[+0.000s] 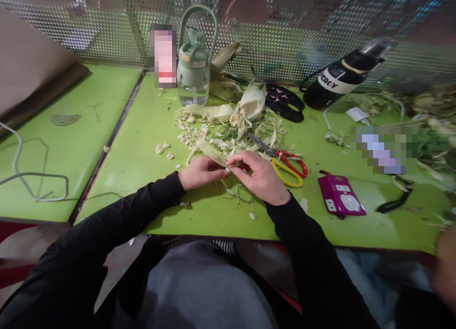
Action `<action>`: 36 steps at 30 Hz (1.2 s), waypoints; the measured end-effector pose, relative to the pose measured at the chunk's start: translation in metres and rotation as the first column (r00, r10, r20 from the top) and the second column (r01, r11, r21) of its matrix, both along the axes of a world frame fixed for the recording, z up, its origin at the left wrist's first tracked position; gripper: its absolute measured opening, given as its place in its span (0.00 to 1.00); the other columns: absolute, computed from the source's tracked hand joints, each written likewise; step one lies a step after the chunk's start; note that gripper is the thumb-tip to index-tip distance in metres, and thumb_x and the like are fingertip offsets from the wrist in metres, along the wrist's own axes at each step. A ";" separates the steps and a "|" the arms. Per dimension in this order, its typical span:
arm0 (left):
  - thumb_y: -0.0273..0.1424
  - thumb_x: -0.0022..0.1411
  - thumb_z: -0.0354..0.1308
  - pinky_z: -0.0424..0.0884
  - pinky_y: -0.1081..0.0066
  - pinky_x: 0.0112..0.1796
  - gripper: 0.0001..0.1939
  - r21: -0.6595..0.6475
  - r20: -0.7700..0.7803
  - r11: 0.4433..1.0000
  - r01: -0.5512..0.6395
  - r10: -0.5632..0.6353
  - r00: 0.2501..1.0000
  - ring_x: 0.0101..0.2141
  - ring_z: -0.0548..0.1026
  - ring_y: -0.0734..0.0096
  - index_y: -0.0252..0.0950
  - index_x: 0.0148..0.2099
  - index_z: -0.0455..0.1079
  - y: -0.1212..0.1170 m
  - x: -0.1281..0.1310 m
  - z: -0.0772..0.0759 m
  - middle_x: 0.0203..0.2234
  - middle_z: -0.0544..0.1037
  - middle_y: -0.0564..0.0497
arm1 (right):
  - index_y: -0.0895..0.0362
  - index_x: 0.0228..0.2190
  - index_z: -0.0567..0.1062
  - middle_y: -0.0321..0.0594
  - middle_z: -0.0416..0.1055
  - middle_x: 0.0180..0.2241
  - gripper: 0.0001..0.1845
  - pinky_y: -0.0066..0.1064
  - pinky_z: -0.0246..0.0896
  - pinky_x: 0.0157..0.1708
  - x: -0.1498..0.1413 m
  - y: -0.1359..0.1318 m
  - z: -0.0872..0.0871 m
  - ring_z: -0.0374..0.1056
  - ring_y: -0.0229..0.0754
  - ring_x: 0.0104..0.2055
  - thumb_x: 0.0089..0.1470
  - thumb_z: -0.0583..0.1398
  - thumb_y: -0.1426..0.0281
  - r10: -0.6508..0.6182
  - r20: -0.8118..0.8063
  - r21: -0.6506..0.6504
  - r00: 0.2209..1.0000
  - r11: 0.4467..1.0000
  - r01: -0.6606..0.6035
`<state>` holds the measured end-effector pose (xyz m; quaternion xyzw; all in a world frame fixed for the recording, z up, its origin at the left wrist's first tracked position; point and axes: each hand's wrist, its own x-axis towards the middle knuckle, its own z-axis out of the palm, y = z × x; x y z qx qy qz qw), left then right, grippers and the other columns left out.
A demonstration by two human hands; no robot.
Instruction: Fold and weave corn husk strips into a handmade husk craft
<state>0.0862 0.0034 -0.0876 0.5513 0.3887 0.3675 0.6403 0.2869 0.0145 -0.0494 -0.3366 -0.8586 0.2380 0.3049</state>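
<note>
My left hand [199, 171] and my right hand [259, 176] meet over the green table [142, 144], both pinching a pale corn husk strip [211, 152] that points up and left from my fingers. Thin husk shreds [235, 189] lie under my hands. Just beyond them is a heap of husk leaves and cut bits [231, 122]. Scissors with red and yellow handles [285, 164] rest right of my right hand, blades pointing toward the heap.
A pale green water bottle [194, 65] stands at the back by a mesh wall. A black bottle [338, 79] lies at back right, a magenta device [341, 194] sits right of the scissors. Another person's hand [445, 267] shows at the right edge. A cable [32, 177] lies left.
</note>
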 end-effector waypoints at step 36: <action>0.27 0.52 0.72 0.74 0.70 0.42 0.20 -0.073 0.224 0.977 -0.200 0.211 0.951 0.36 0.78 0.73 0.33 0.44 0.67 -0.011 0.010 0.014 0.35 0.80 0.51 | 0.54 0.41 0.76 0.31 0.65 0.25 0.21 0.27 0.49 0.19 -0.013 -0.005 -0.013 0.54 0.32 0.21 0.56 0.65 0.51 -0.330 -0.330 -0.550 0.884 0.829 0.103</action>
